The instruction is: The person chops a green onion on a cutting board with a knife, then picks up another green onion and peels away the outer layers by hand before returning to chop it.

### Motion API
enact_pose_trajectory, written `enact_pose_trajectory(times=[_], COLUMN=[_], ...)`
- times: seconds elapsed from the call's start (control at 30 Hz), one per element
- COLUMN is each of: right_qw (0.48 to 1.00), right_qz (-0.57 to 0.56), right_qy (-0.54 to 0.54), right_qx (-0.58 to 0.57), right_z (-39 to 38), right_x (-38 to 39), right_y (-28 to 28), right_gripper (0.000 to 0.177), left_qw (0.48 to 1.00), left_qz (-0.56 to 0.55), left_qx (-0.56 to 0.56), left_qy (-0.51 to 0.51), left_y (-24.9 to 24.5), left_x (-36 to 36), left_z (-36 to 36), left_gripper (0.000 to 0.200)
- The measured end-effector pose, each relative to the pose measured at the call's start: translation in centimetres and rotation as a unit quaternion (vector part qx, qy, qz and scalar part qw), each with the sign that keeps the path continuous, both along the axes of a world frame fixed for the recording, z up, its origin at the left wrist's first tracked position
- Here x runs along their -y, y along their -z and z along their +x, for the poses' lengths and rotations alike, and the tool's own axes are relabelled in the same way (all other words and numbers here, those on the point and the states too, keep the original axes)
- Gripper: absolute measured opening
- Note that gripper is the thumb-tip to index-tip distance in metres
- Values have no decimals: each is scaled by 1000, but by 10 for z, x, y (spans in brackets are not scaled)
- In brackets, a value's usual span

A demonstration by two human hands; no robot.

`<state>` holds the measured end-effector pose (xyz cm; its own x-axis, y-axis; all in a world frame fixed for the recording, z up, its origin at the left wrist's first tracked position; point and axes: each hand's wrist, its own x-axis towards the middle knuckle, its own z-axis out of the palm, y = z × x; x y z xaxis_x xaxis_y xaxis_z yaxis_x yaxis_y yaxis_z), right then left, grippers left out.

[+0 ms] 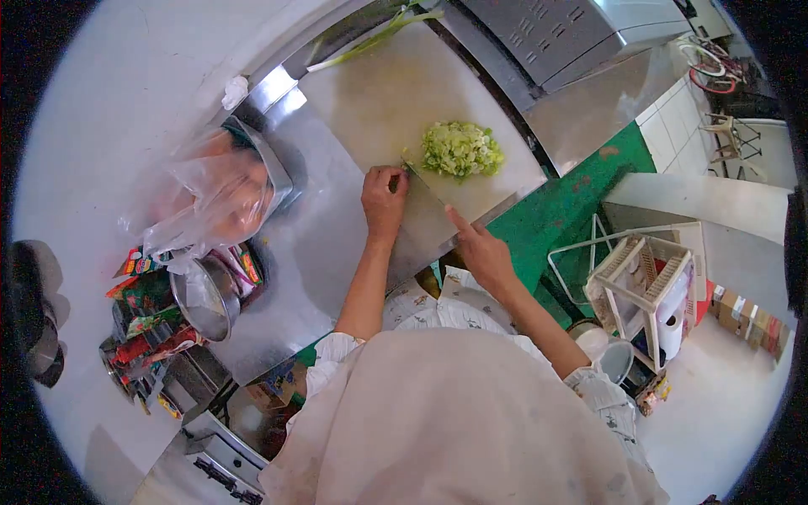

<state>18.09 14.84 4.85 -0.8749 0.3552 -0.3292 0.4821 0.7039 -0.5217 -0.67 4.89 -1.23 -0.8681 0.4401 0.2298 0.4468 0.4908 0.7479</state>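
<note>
My right hand (481,250) is wrapped around the handle of a knife (431,187), its blade slanting up and left over the white cutting board (353,109). Close to the blade's far end is my left hand (385,200), fingers curled together at the board's near edge; what they hold, if anything, is hidden. A heap of chopped pale green vegetable (461,150) lies on the board just beyond the knife. Along the board's far left edge rests a long green onion stalk (370,44) with a white end.
Left on the steel counter (311,227) stands a metal container with a clear plastic bag (223,189) of orange-brown things. A steel bowl (204,299) sits among colourful packets (156,337). A grey metal appliance (555,38) is beyond the board; a white rack (644,278) stands right.
</note>
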Motion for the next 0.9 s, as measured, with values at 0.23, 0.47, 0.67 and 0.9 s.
enact_pose_trajectory(times=[0.23,0.47,0.67,0.9], right_qw=[1000,999,999,998], right_qz=[9,-15,10,47], right_qy=[-19,15,-36,-34], right_qx=[17,-47,-36,-31], right_z=[17,4,-2,-20], right_x=[-8,-3,-9,-11], right_y=[-5,2,0,-1], right_gripper=[72,62,64,61], left_qw=[999,1000,1000,999], left_qz=[-7,-11,-21,-24], left_qx=[-42,-17,-5,-41], left_qy=[-7,-20,-9,-7], left_y=[-3,-3,-1,-5], left_x=[-3,-1,0,1], left_z=[5,6,2,3], left_gripper=[10,11,11,11])
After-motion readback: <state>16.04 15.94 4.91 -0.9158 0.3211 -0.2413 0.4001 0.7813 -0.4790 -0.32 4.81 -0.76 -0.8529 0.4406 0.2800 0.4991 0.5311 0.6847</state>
